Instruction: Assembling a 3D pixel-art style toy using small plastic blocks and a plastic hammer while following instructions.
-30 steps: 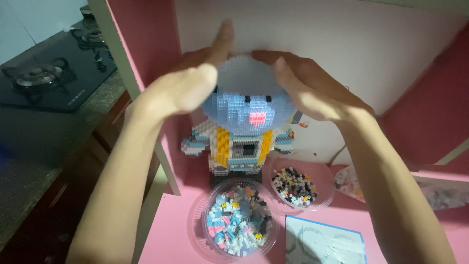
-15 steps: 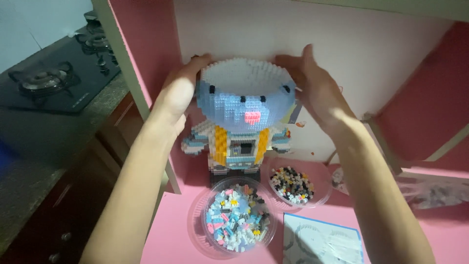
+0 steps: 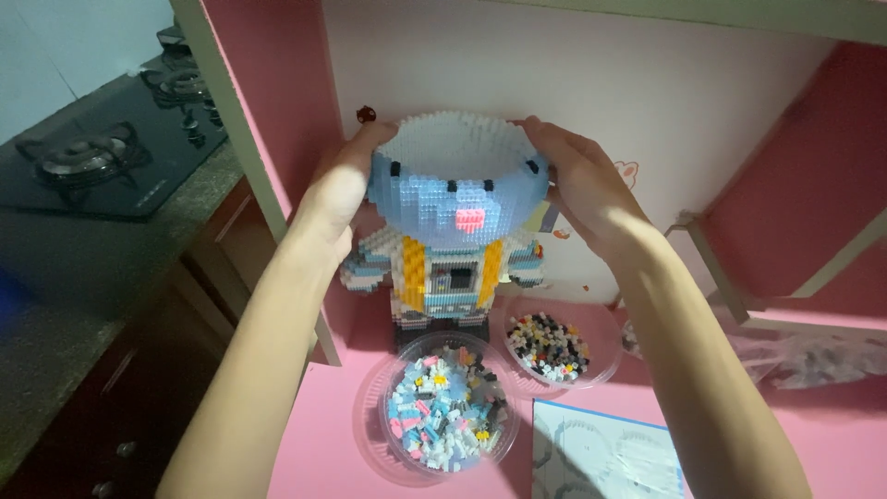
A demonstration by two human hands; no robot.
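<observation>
A figure built of tiny bricks (image 3: 451,277) stands on the pink desk (image 3: 328,444), with a white, yellow and blue body. Its big blue head (image 3: 453,189) has a white studded open top and a pink nose. My left hand (image 3: 337,189) grips the left side of the head. On the opposite side, my right hand (image 3: 577,185) holds the head too. Both hands cup it from the sides and behind, and the head sits on or just above the body.
A clear round tub of mixed pastel bricks (image 3: 448,407) lies in front of the figure. A smaller tub of black and white bricks (image 3: 552,349) sits to its right, by an instruction sheet (image 3: 601,457). A gas hob (image 3: 102,152) is on the left counter. Plastic bags (image 3: 813,356) lie at right.
My hands slid from covering the top of the head down to its sides, exposing the white studded top. The view has shifted slightly.
</observation>
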